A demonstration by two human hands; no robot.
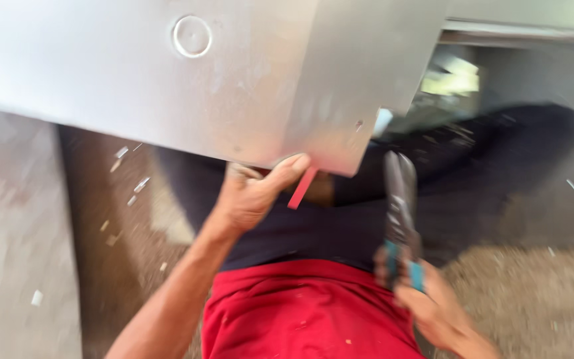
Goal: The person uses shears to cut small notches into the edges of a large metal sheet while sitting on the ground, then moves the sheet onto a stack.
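While my left hand (250, 196) is closing its fingers on the lower edge of the folded grey sheet-metal panel (234, 80), beside a short red strip (302, 188), my right hand (426, 302) is gripping the blue-handled metal snips (400, 213), pointing up just under the panel's corner. The panel is looking light but stiff and sharp-edged to me, so I am judging the folded rim the safest hold, above the dusty, chip-strewn floor (533, 306).

I have a single view, from a camera worn on my head, tipped steeply down over my own lap and legs. It sits close: a grey sheet-metal box (234, 80) fills the top of the frame, almost against the lens. My left hand (254, 196) comes in from the lower left and my right hand (433, 309) from the lower right corner. The picture is motion-blurred. There is no second view to share any part of the scene.
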